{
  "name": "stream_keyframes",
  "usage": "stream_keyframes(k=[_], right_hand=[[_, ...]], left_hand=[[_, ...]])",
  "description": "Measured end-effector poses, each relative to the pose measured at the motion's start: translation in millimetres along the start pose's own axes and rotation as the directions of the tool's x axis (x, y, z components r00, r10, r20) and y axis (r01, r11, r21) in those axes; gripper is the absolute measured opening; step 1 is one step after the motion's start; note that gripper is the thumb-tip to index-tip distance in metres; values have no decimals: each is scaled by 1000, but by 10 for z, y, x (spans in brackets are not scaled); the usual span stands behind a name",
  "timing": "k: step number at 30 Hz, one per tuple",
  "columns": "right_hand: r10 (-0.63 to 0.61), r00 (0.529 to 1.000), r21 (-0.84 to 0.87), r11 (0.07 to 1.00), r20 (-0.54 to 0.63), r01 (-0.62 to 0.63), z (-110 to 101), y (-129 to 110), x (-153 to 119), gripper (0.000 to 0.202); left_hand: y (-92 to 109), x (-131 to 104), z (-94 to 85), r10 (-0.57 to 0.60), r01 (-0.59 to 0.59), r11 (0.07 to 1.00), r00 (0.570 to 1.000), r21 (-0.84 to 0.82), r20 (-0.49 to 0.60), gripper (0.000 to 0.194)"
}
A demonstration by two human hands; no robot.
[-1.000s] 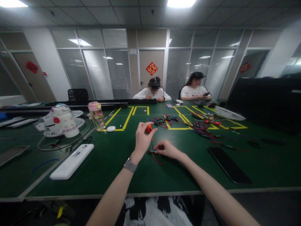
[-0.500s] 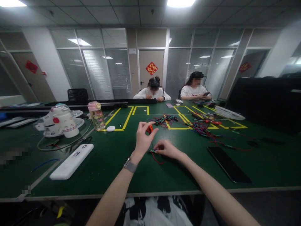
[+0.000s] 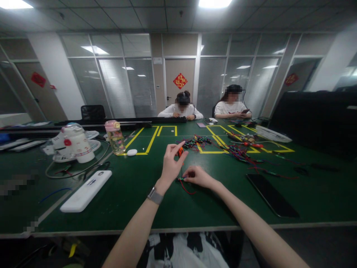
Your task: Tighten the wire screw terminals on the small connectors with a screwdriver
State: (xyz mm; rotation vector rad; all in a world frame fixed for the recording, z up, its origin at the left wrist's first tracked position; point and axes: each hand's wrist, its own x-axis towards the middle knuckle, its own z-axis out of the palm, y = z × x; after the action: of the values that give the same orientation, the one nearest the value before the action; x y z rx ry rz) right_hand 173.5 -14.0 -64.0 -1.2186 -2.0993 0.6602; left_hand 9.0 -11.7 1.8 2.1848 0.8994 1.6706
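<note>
My left hand (image 3: 170,163), with a watch on its wrist, has its fingers round the orange and black handle of a screwdriver (image 3: 180,151). The thin shaft points down at a small green connector (image 3: 180,179) on the green table (image 3: 212,208). My right hand (image 3: 197,176) pinches the connector's right end, where thin wires come out. A red wire (image 3: 187,189) curves from it over the table. Whether the screwdriver's tip sits in the connector is too small to tell.
Beyond my hands lies a pile of wired connectors (image 3: 237,152) by yellow tape. A black phone (image 3: 272,195) is at the right. At the left are a white power bank (image 3: 86,191), a pink-lidded bottle (image 3: 115,139) and a white jug (image 3: 80,145). Two people sit opposite.
The fingers of my left hand have shifted on the screwdriver handle, with the index finger now stretched further right. My right hand and the connector have stayed in place.
</note>
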Motion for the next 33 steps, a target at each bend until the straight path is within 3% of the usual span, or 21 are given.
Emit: stream_keyframes(k=[4, 11, 19, 25, 33], right_hand=[[6, 1000, 0, 1000, -5, -6, 2, 0, 1, 13], [-6, 1000, -7, 1000, 2, 6, -3, 2, 2, 14], [-3, 1000, -8, 1000, 1, 3, 4, -3, 7, 13], [19, 1000, 11, 1000, 0, -19, 3, -16, 2, 13], [6, 1000, 9, 1000, 6, -6, 4, 7, 6, 14]], left_hand=[[-15, -6, 9, -2, 11, 995, 997, -98, 83, 39], [19, 1, 2, 7, -7, 999, 1000, 37, -19, 33], [-4, -1, 14, 27, -24, 998, 998, -57, 55, 36], [10, 3, 1, 14, -12, 998, 999, 56, -37, 27], [3, 5, 8, 33, -28, 997, 997, -67, 68, 38]])
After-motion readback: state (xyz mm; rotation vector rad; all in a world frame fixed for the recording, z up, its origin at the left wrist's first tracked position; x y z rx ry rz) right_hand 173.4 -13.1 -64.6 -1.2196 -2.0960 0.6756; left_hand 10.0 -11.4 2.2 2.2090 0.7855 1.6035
